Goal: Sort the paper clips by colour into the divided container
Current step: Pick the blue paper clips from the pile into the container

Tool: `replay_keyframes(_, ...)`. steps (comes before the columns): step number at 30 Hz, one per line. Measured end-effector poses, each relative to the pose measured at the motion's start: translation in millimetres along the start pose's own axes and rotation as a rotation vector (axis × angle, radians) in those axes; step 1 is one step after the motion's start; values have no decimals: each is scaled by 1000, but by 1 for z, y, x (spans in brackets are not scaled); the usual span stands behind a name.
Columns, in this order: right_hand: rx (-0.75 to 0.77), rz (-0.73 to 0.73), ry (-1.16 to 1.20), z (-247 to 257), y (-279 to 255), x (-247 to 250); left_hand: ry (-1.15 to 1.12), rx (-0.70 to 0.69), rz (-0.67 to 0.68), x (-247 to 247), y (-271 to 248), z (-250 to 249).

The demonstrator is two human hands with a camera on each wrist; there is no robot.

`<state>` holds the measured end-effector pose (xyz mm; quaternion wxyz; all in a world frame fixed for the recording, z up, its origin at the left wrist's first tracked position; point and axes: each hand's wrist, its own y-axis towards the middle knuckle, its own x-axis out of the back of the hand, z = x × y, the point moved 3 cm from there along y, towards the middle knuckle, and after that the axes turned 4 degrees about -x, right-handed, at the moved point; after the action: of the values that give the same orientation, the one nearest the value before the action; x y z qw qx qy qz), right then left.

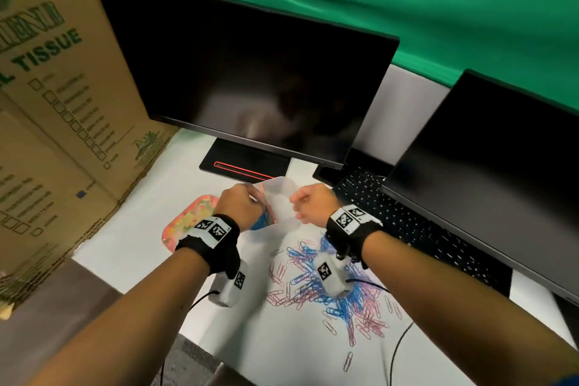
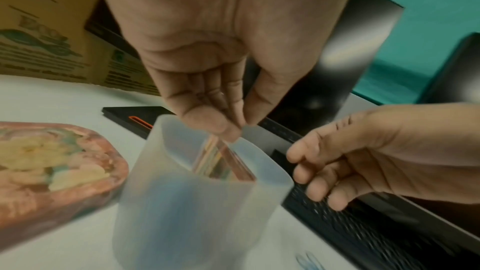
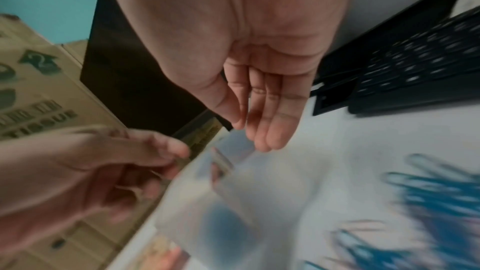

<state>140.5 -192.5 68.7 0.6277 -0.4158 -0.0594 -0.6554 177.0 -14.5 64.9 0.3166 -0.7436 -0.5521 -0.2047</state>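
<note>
A translucent plastic container (image 2: pixel 197 202) with an inner divider stands tilted on the white table (image 1: pixel 150 247); blue shows through its wall. My left hand (image 2: pixel 240 129) pinches its far rim between thumb and fingers. In the head view the container (image 1: pixel 280 197) sits between my left hand (image 1: pixel 250 197) and my right hand (image 1: pixel 300 207). In its wrist view the right hand (image 3: pixel 249 131) hovers just beside the rim, fingers relaxed and holding nothing. A heap of blue and pink paper clips (image 1: pixel 332 291) lies on the table under my right wrist.
A pink patterned tray (image 1: pixel 188 226) lies left of the container. A black monitor (image 1: pixel 244 72) on its stand rises right behind it. A laptop with a dark keyboard (image 1: pixel 407 222) sits to the right. Cardboard boxes (image 1: pixel 56 103) wall off the left side.
</note>
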Motion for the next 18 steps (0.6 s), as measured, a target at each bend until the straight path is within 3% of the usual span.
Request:
replay_keyframes(4,-89,-49,-178,-55,-29,10,50,-228,211,-40,-24,-6)
replay_keyframes(8,-128,-13,-255,-103,-53,6,227,-313,372,-84,-41,2)
replay_keyframes(18,-188,26,-256,-174,-112,-23,601,-287,410,-140,-51,18)
